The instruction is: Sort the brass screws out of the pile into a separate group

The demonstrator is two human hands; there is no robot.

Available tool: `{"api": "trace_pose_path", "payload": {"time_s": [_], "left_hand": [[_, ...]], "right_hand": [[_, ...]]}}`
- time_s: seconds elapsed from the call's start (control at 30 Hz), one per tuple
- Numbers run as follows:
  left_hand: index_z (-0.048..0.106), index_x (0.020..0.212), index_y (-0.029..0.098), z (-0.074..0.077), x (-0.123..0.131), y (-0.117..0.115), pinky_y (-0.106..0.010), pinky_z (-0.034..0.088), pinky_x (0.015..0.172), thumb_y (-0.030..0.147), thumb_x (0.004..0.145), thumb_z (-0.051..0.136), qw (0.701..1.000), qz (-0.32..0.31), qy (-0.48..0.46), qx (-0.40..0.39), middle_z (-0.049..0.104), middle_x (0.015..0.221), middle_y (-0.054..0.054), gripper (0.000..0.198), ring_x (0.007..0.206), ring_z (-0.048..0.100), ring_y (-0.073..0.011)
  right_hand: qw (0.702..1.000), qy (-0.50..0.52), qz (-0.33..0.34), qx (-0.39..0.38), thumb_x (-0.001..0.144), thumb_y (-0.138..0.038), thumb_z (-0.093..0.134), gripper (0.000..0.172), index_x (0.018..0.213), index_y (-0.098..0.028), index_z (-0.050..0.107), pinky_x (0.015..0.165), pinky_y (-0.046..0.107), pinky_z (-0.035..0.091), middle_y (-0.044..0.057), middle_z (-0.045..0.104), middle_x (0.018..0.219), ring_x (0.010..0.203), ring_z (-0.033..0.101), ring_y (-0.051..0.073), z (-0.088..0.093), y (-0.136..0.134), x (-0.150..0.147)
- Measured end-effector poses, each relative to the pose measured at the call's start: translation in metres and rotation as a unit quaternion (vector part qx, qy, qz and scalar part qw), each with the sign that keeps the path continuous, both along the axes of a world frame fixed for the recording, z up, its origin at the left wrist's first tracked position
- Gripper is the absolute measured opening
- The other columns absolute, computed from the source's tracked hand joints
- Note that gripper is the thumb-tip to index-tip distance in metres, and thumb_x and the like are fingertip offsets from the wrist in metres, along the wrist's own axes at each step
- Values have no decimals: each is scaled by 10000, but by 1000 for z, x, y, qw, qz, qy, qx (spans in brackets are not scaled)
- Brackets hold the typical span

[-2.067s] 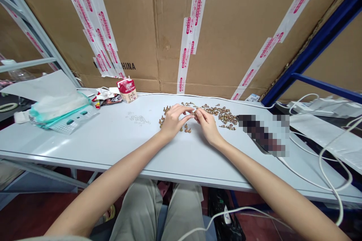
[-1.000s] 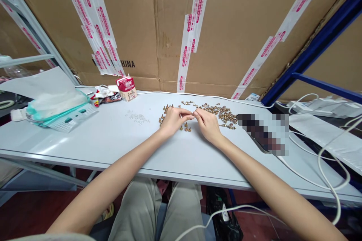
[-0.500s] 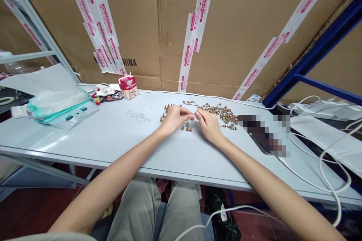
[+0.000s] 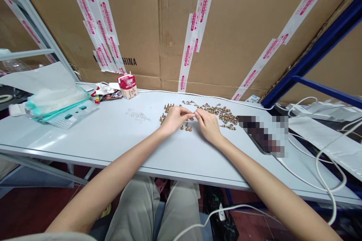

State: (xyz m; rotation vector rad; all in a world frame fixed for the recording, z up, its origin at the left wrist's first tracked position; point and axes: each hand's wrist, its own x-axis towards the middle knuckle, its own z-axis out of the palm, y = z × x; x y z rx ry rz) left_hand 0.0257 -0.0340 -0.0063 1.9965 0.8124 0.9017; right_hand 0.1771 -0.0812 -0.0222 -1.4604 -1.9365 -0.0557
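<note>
In the head view, the person's left hand (image 4: 175, 118) and right hand (image 4: 208, 125) are holding their position above the light grey table (image 4: 85, 150), and the only visible change over the last moments is a slight drift of the camera. Both hands are curling inward rather than spreading, with the fingertips (image 4: 192, 114) meeting at the centre. Thumb and forefinger of each hand are closing toward one another, but whether they are pinching a small part cannot be determined at this resolution. The brass fasteners (image 4: 222, 113) are lying in a loose scatter, running from the fingertips toward two o'clock, and a few are standing upright just below the hands at about six o'clock. Small pale rings (image 4: 137, 116) are lying at nine o'clock, well apart from the hands. A red-and-white carton (image 4: 127, 86) is standing at ten o'clock near the table's back edge, and a teal-edged plastic bag (image 4: 56, 101) is lying beyond it at the far left. A pixelated object (image 4: 263, 133), whose form cannot be told, is resting at three o'clock, and a white cable (image 4: 325, 173) is running past it.
</note>
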Motion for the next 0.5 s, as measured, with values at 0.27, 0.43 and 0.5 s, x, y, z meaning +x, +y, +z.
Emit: {"api": "trace_pose_path", "payload": {"time_s": [0.27,0.43,0.5], "left_hand": [[677,721,158,-5,3,-7,-298,443,728,277,769,569,971,92,77,207,673,720,-71,167,740,591,-175],[680,815,168,-3,2,-6,-277,439,691,355,765,562,976,98,79,179,678,752,-60,227,700,590,-161],[694,789,166,-1,1,-3,-254,441,652,370,768,546,991,57,60,109,687,740,-50,253,663,595,-148]], "right_hand": [[999,-12,8,-40,916,-351,244,342,678,-197,434,559,240,268,13,516,661,597,437,139,-3,2,0],[1000,7,-1,-24,913,-360,256,353,662,-194,441,560,246,273,15,509,644,588,437,141,-1,2,2],[1000,-7,4,-16,915,-352,250,351,687,-195,466,569,248,276,21,521,665,609,453,145,1,1,3]]}}
